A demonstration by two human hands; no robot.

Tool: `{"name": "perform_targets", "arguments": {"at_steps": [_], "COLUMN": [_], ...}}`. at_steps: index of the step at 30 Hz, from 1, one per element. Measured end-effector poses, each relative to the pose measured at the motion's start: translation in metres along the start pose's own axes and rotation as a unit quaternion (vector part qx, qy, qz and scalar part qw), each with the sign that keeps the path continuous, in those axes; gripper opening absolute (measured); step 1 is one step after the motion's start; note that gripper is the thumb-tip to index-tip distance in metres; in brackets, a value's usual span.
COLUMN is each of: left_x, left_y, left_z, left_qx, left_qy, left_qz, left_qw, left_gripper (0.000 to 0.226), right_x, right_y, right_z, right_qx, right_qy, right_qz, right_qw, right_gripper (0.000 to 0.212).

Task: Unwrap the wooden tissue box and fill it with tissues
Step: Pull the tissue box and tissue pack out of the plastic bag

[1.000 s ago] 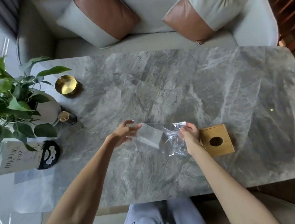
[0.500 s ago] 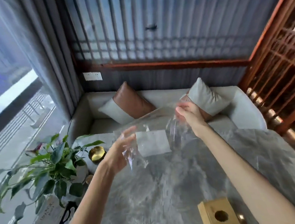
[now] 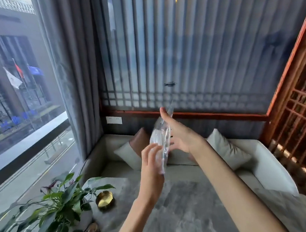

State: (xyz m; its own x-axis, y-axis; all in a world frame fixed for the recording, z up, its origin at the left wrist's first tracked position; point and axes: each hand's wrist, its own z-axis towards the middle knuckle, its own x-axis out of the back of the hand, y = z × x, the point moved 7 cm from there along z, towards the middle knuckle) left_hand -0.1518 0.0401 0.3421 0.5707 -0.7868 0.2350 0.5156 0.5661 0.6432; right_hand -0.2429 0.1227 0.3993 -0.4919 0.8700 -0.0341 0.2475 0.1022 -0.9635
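Note:
Both my hands are raised in front of the sofa, holding a crumpled clear plastic wrap (image 3: 159,139) between them. My left hand (image 3: 151,165) grips the wrap's lower part with curled fingers. My right hand (image 3: 180,134) holds its upper part, and a strip of plastic sticks up past the fingertips. The wrap hangs upright and folded together, well above the grey marble table (image 3: 183,214). The wooden tissue box and the tissues are out of view.
A leafy potted plant (image 3: 51,202) stands at the table's left, with a small gold bowl (image 3: 105,202) and a small jar (image 3: 93,230) beside it. Behind the table is a pale sofa (image 3: 262,162) with cushions. A wooden lattice screen (image 3: 299,122) is on the right, a window on the left.
My head has tilted up, so the wooden box has left the view. Both hands lifted the wrap off the table and brought it together from spread to folded upright.

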Motion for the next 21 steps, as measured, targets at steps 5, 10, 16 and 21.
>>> {"name": "perform_targets", "arguments": {"at_steps": [5, 10, 16, 21], "left_x": [-0.021, -0.001, -0.037, -0.043], "left_y": [0.017, -0.005, -0.052, -0.075], "left_z": [-0.016, 0.002, -0.018, -0.027], "left_qx": [-0.114, 0.207, 0.436, 0.505], "left_qy": [-0.213, -0.037, 0.024, 0.078], "left_qz": [0.091, -0.235, -0.43, -0.559], "left_qw": [0.966, 0.949, 0.791, 0.653], "left_gripper": [0.078, 0.084, 0.094, 0.063], "right_x": [0.019, 0.038, 0.033, 0.042], "right_y": [0.015, 0.032, -0.016, -0.085], "right_z": [0.01, 0.01, 0.009, 0.008], "right_qx": [0.05, 0.046, 0.018, 0.016], "right_qy": [0.04, -0.034, -0.167, -0.117], "right_qz": [0.152, 0.203, -0.183, -0.428], "right_qw": [0.986, 0.978, 0.969, 0.896], "right_gripper": [0.041, 0.03, 0.047, 0.04]}}
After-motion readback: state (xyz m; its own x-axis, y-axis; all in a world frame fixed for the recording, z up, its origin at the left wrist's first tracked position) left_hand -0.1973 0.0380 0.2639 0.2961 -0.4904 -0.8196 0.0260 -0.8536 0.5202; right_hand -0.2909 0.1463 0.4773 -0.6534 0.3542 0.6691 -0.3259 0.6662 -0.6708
